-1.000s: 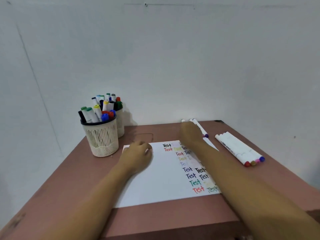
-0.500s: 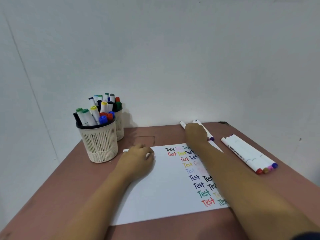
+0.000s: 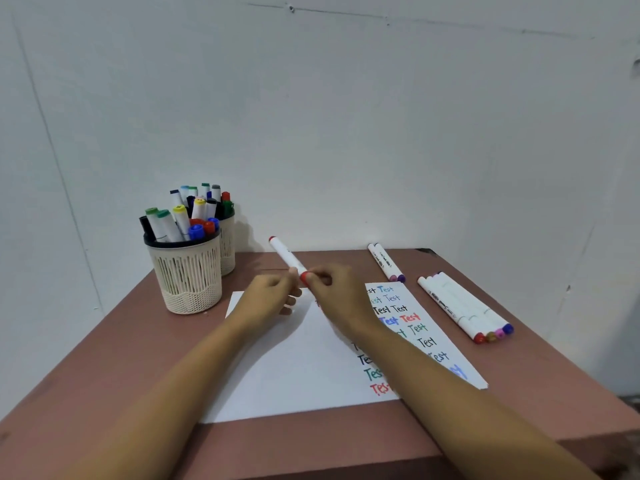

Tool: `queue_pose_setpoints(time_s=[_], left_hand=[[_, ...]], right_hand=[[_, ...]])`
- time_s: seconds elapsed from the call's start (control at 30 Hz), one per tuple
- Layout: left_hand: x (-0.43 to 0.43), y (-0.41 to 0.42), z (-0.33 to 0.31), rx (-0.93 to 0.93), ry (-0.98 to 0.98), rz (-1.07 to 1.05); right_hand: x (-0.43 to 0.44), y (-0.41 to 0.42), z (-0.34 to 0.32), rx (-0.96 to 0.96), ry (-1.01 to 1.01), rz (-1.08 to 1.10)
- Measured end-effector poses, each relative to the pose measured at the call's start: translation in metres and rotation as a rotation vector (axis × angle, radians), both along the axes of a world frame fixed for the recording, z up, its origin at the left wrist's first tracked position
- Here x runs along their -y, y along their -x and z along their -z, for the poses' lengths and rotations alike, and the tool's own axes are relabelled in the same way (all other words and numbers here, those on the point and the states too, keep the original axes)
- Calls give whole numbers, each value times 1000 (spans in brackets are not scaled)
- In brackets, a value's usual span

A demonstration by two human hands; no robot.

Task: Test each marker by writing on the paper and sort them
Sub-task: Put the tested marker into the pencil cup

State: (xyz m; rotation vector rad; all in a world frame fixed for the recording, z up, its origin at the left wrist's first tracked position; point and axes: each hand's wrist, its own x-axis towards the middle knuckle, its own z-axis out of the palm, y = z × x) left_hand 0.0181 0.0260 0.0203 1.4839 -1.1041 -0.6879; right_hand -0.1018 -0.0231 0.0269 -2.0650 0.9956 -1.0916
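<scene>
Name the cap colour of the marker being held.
Red cap on the marker, clearest in head view.

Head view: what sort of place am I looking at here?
Likely a small desk in a bare room corner, set up for marker testing: a brown table against plain white walls, two cups full of markers, and paper with rows of coloured "Test" words.

Brown table [image 3: 104, 375]: paper [image 3: 294, 368], markers [image 3: 460, 306], cups [image 3: 188, 275].

I see open desk [image 3: 104, 358] at the near left; two marker-filled cups [image 3: 187, 278] block the far-left corner, four markers [image 3: 464, 308] and a pair [image 3: 386, 262] lie right of the paper [image 3: 294, 375], and the wall [image 3: 346, 133] closes the back
</scene>
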Motion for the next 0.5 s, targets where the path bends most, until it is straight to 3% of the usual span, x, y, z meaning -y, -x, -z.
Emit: queue_pose_setpoints(time_s=[0.13, 0.23, 0.3, 0.37, 0.43, 0.5], left_hand=[[1, 3, 1, -227, 20, 78], [0, 3, -1, -233, 72, 73], [-1, 4, 0, -70, 76, 22], [-1, 3, 2, 222, 59, -8], [-3, 5, 4, 556, 76, 38], [-8, 11, 4, 735, 119, 105]], right_hand=[[-17, -1, 7, 91, -18, -50], [-19, 1, 8, 60, 28, -21], [-16, 3, 6, 97, -27, 9], [-13, 4, 2, 176, -129, 27], [-11, 4, -1, 213, -189, 49], [-10, 3, -2, 238, -214, 75]])
